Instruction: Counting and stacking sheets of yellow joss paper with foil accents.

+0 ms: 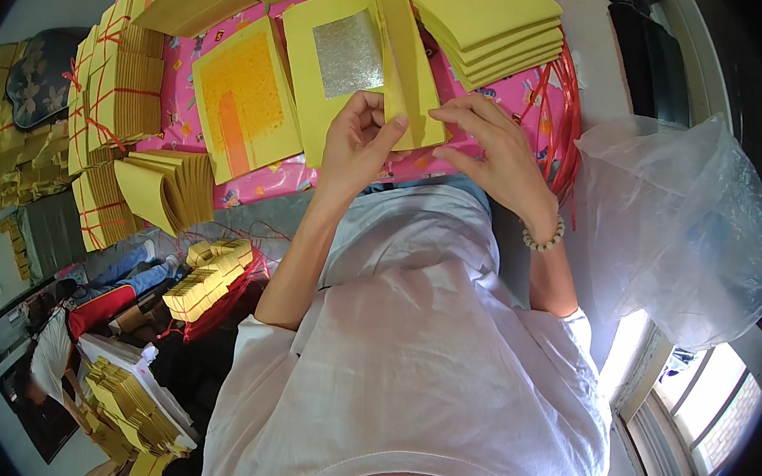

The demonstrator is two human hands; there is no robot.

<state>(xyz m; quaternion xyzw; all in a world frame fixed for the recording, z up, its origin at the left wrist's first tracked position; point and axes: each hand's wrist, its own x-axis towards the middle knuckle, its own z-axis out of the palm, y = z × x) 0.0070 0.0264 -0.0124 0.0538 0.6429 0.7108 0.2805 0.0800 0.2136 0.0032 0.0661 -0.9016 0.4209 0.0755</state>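
My left hand [361, 142] is closed, its fingers curled and its thumb against the lower edge of a raised yellow paper sheet [393, 55]. Left of this sheet lies yellow paper with a silver foil square [349, 56]. To the right, my right hand [493, 147] has its fingers apart, with the fingertips close to the right edge of the yellow paper stack [420, 107]. I cannot tell whether they touch it. A beaded bracelet circles my right wrist. On the left lies a yellow pad [245, 93] with an orange-stained face and an orange strip.
Folded yellow paper stacks [491, 27] lie at the back right, beside red strings [566, 118]. Tied yellow bundles [120, 83] line the left edge of the pink patterned tablecloth [269, 180]. A clear plastic bag [677, 226] hangs at right. Another person [117, 298] is at lower left.
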